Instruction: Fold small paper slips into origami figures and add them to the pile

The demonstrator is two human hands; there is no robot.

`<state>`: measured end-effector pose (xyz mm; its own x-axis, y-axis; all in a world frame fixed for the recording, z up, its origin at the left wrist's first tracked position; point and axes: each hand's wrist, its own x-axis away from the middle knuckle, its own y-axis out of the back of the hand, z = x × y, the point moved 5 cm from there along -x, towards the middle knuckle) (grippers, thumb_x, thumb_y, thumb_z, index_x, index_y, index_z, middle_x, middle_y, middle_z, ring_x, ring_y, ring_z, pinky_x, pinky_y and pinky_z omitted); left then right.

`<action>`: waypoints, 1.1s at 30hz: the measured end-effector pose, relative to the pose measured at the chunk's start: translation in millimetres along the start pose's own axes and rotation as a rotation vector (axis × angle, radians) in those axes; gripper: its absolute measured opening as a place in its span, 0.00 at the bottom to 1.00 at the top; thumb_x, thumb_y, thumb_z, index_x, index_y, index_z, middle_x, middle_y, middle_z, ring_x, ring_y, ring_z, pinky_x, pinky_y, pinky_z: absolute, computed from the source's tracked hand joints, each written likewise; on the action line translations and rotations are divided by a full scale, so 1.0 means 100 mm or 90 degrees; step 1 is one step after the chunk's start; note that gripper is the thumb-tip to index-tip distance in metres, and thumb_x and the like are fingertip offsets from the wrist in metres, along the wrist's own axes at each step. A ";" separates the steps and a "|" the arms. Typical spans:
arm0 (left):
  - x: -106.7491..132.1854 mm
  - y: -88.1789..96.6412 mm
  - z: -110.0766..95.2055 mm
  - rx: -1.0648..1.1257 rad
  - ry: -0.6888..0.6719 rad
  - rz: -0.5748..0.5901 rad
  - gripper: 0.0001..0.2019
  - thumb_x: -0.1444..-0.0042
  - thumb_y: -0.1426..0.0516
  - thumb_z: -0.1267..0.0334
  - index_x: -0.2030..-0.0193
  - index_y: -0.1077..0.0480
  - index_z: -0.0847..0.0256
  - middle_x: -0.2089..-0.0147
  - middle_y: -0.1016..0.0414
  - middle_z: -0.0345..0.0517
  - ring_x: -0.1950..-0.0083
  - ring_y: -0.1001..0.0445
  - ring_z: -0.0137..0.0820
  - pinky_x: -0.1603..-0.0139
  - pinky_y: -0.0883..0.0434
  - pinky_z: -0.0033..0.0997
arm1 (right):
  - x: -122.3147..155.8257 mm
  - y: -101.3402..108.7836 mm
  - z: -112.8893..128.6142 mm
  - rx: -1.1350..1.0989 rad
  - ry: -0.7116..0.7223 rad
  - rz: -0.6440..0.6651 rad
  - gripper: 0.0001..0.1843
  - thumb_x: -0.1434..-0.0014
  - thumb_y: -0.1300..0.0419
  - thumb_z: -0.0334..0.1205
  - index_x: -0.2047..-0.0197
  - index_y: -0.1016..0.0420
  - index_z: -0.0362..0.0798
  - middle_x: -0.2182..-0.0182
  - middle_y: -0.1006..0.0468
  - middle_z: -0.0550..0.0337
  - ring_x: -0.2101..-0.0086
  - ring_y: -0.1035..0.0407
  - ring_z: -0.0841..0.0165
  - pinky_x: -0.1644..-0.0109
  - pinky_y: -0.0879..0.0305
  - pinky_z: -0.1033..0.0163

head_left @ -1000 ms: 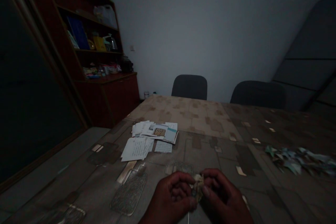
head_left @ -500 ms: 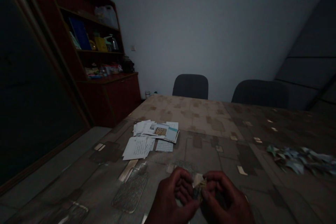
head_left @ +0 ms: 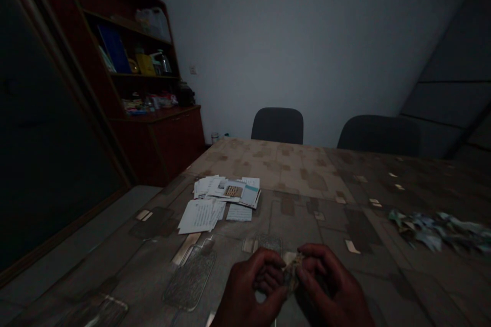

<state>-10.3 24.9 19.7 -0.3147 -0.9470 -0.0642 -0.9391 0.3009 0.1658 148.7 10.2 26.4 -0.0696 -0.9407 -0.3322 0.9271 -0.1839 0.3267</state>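
A small folded piece of paper (head_left: 293, 272), brownish and creased, is pinched between my two hands just above the table at the bottom of the view. My left hand (head_left: 251, 286) has its thumb and fingertips on the left edge of it, with the fingers curled. On its other side, my right hand (head_left: 335, 286) grips the paper between thumb and forefinger. The dim light and the fingers hide the paper's exact shape. Farther right lies a heap of similar-looking folded papers (head_left: 437, 232), pale and greenish.
Loose printed sheets and cards (head_left: 201, 215) lie stacked beyond my left hand on the patterned tablecloth (head_left: 245, 158). Two dark chairs (head_left: 276, 125) stand at the far edge. A red-brown cabinet (head_left: 176, 133) with filled shelves is at the left.
The folded paper has turned slightly between my fingers and more of its surface shows. My left thumb has shifted a little to the left. The view has moved very slightly.
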 end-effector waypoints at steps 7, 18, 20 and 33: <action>-0.02 -0.04 0.02 -0.036 -0.001 0.013 0.08 0.53 0.40 0.70 0.63 0.30 0.63 0.70 0.24 0.48 0.70 0.25 0.33 0.71 0.31 0.27 | 0.04 -0.02 0.06 0.059 0.038 -0.003 0.08 0.44 0.39 0.42 0.60 0.26 0.50 0.76 0.18 0.60 0.74 0.22 0.65 0.71 0.27 0.67; 0.01 0.00 0.00 -0.031 -0.023 0.011 0.08 0.50 0.39 0.68 0.62 0.26 0.64 0.69 0.22 0.49 0.67 0.23 0.35 0.68 0.29 0.28 | 0.07 -0.02 0.08 0.018 -0.013 -0.073 0.10 0.44 0.38 0.46 0.62 0.26 0.51 0.77 0.20 0.62 0.74 0.25 0.66 0.70 0.29 0.66; 0.00 0.01 -0.01 -0.022 -0.017 0.009 0.09 0.50 0.38 0.67 0.61 0.25 0.64 0.68 0.21 0.49 0.67 0.23 0.36 0.67 0.29 0.29 | 0.06 -0.03 0.08 0.015 -0.009 -0.050 0.10 0.44 0.38 0.46 0.61 0.26 0.51 0.77 0.20 0.61 0.74 0.24 0.65 0.70 0.28 0.66; -0.01 0.00 0.09 0.135 0.043 0.039 0.11 0.53 0.38 0.70 0.60 0.26 0.65 0.67 0.21 0.48 0.65 0.23 0.35 0.65 0.29 0.29 | 0.05 -0.08 -0.11 -0.100 -0.080 -0.001 0.13 0.42 0.39 0.48 0.57 0.29 0.51 0.75 0.23 0.64 0.72 0.27 0.66 0.68 0.31 0.64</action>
<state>-10.7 27.1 11.2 -0.3682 -0.9297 0.0070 -0.9290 0.3676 -0.0440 144.9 10.3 12.8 -0.1071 -0.9705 -0.2159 0.9724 -0.1475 0.1807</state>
